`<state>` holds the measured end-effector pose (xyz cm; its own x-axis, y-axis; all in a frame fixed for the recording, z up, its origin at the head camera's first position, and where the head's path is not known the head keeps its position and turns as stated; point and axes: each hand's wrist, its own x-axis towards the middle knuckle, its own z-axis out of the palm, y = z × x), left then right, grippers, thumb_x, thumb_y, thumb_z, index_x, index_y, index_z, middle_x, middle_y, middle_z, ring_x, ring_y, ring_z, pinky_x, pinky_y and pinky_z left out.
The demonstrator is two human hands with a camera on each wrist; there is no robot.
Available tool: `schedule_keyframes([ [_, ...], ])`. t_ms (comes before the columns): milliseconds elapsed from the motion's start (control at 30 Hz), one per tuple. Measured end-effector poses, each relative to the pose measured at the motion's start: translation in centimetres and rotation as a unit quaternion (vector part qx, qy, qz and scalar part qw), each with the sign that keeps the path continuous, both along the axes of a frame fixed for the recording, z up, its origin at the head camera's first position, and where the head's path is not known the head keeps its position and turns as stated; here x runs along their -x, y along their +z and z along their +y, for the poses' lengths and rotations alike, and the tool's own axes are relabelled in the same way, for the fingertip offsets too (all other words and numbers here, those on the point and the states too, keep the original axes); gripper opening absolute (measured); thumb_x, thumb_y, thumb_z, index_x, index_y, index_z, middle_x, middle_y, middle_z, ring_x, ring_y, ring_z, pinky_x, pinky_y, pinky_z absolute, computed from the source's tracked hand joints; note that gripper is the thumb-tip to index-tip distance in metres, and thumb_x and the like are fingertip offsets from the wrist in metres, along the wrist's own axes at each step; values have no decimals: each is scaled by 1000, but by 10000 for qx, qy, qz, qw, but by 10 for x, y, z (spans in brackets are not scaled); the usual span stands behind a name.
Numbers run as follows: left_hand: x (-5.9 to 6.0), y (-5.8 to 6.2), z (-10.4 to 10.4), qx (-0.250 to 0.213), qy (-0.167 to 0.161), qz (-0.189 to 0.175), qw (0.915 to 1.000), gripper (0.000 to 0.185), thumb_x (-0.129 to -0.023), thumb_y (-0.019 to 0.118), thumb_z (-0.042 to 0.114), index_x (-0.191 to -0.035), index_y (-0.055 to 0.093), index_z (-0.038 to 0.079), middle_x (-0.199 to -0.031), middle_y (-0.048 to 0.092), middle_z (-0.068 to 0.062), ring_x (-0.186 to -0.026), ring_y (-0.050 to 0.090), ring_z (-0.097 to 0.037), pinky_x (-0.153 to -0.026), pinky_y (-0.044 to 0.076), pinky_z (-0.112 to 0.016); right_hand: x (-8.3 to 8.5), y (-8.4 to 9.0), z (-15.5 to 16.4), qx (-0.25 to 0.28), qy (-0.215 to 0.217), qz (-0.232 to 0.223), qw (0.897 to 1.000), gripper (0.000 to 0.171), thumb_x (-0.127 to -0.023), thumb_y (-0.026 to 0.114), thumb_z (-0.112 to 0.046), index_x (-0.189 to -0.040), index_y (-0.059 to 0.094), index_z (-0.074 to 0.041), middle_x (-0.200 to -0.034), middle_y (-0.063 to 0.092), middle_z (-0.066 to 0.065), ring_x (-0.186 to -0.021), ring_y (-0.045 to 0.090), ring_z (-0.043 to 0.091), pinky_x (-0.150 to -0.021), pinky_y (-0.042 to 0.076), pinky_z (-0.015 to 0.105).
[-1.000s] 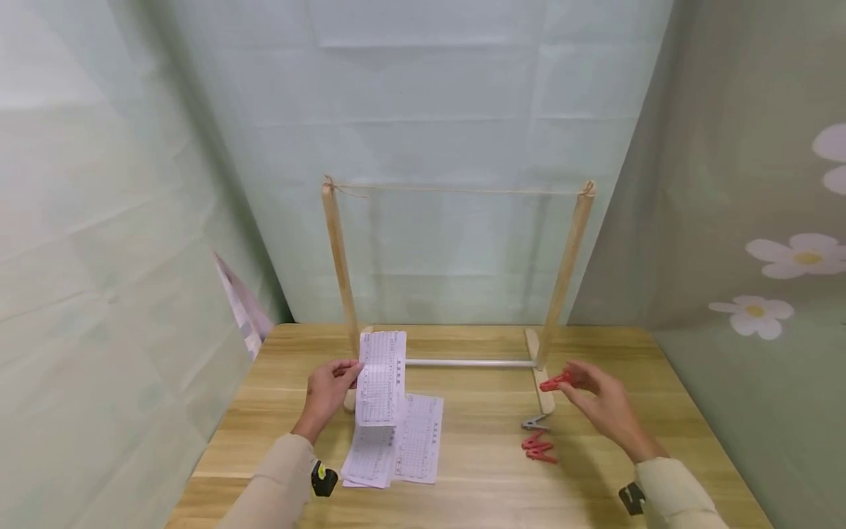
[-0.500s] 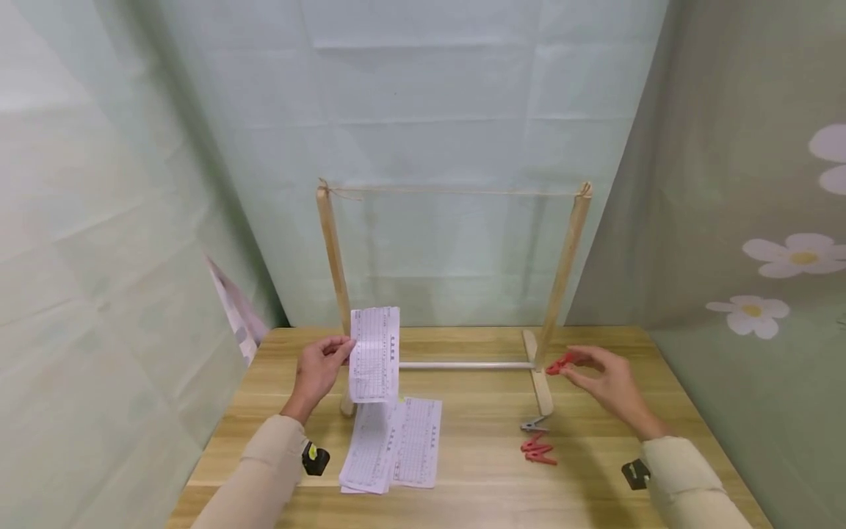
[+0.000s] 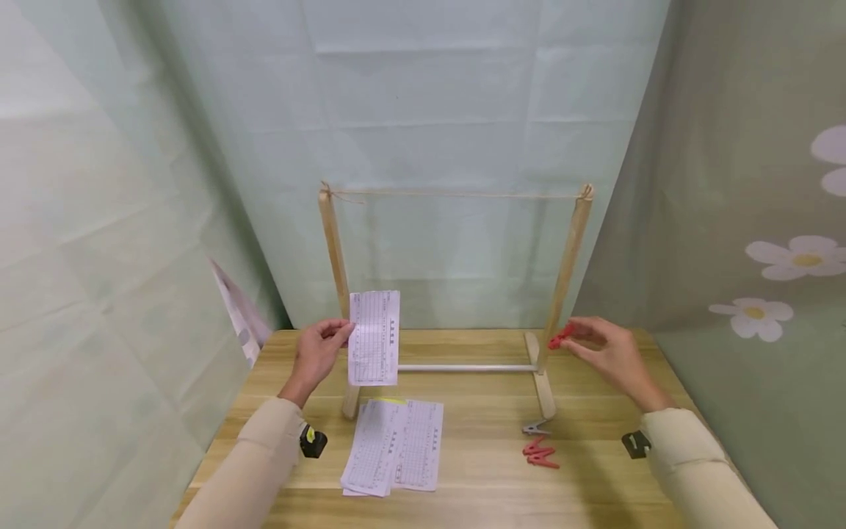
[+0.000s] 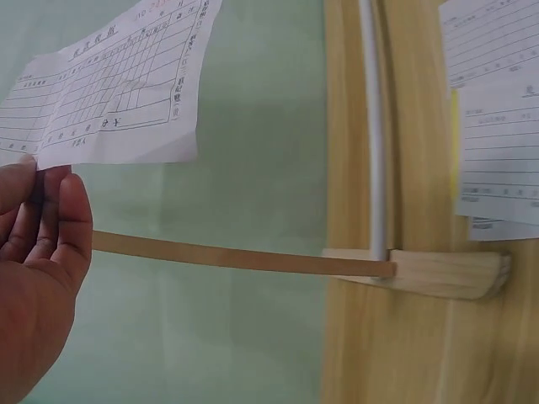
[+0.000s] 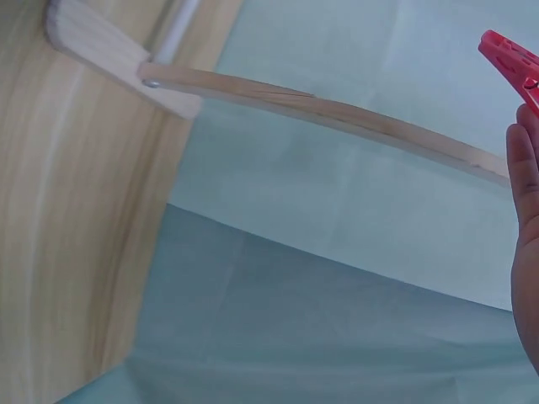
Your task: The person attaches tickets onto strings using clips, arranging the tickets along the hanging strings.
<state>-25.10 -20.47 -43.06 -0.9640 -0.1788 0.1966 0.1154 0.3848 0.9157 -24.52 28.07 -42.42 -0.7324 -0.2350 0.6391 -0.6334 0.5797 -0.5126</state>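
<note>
My left hand pinches the left edge of a printed paper form, held up in front of the rack's left post. In the left wrist view the form shows a ruled table and a slight crease. To the right, my right hand pinches a red clothespin beside the right post. The clothespin is partly cut off in the right wrist view. Below the raised form lie more paper forms, overlapping on the table, with a yellow strip at their top edge.
A wooden rack stands at the back, with a string tied between its post tops and a white rod low down. A grey clothespin and red clothespins lie on the wooden table. Cloth surrounds it.
My left hand has raised the form off the other papers, which now lie apart below it. My right hand has moved upward with the red clothespin.
</note>
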Motion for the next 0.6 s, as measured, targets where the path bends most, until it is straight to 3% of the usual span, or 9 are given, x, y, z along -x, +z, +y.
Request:
schedule_keyframes([
  [300,6,16,-2,207,107,1,9997,26,-99,66,19,-111,70,-4,-101,71,-19,-77,67,-12,-67,53,-18,10,23,-8,140,193,237,9994,42,-70,81,18,-109,69,8,-92,72,16,-83,69,19,-77,50,9],
  [600,14,40,-5,301,170,305,9989,31,-99,66,25,-112,70,-3,-101,72,-18,-78,67,-11,-67,52,-16,18,45,-18,-163,128,321,9993,41,-73,83,11,-111,70,6,-93,72,15,-81,71,31,-77,46,4],
])
